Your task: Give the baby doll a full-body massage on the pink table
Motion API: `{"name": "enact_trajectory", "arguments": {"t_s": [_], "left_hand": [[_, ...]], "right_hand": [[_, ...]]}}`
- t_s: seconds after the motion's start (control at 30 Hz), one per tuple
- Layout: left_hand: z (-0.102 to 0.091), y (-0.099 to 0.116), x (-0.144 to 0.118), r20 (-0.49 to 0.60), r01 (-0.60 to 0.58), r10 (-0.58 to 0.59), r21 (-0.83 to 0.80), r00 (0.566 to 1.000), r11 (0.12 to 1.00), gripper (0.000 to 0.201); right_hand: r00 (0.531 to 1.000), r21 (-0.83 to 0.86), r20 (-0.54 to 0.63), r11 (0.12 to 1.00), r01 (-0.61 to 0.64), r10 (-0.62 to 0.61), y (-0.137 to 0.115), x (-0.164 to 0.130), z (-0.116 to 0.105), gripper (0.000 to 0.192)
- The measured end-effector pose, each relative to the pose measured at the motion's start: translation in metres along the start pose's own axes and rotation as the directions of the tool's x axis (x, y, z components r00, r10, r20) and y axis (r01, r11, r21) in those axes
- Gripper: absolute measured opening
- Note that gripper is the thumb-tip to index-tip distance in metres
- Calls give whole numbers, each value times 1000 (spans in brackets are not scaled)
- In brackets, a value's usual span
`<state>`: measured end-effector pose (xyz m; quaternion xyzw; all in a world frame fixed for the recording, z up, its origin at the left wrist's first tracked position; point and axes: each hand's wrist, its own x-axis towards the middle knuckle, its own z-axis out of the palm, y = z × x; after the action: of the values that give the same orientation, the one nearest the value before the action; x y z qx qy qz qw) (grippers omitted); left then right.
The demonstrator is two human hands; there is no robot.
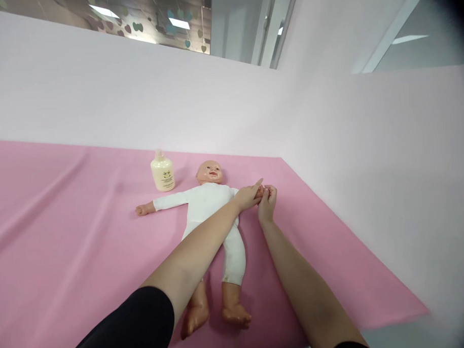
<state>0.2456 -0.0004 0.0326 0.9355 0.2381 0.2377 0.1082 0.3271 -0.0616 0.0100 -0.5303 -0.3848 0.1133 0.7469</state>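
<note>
A baby doll (206, 203) with a white cloth body lies on its back, its arms spread out to the sides. My left hand (248, 196) reaches across the doll's body and is closed round its arm on the right, near the wrist. At the end of that same arm, my right hand (267, 200) pinches the doll's small hand (260, 192). My fingers cover most of that doll hand. My left forearm hides part of the doll's belly and one leg.
A pale yellow lotion bottle (163, 172) stands upright left of the doll's head. Beneath everything is a pink sheet (86, 250) with some creases. White walls (138, 96) rise behind and to the right, with windows above.
</note>
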Motion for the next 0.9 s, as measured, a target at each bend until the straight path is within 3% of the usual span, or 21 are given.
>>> {"name": "enact_trajectory", "arguments": {"t_s": [0.23,0.37,0.47,0.67,0.9], "left_hand": [[-4,4,0,83,6,-12,66,996,998,31],[-4,2,0,76,26,-28,34,997,999,31],[-4,1,0,59,22,-21,-16,998,1000,30],[0,-3,1,31,42,-41,-14,999,999,36],[3,-8,2,63,75,-77,36,995,997,36]], "right_hand": [[998,-44,-52,999,-27,25,8,5,-2,34],[996,28,-9,996,-89,89,9,4,1,40],[998,69,16,996,-58,57,6,3,3,40],[1000,-2,0,1000,9,-9,2,-1,1,36],[998,-28,-53,999,-25,23,6,3,0,33]]}}
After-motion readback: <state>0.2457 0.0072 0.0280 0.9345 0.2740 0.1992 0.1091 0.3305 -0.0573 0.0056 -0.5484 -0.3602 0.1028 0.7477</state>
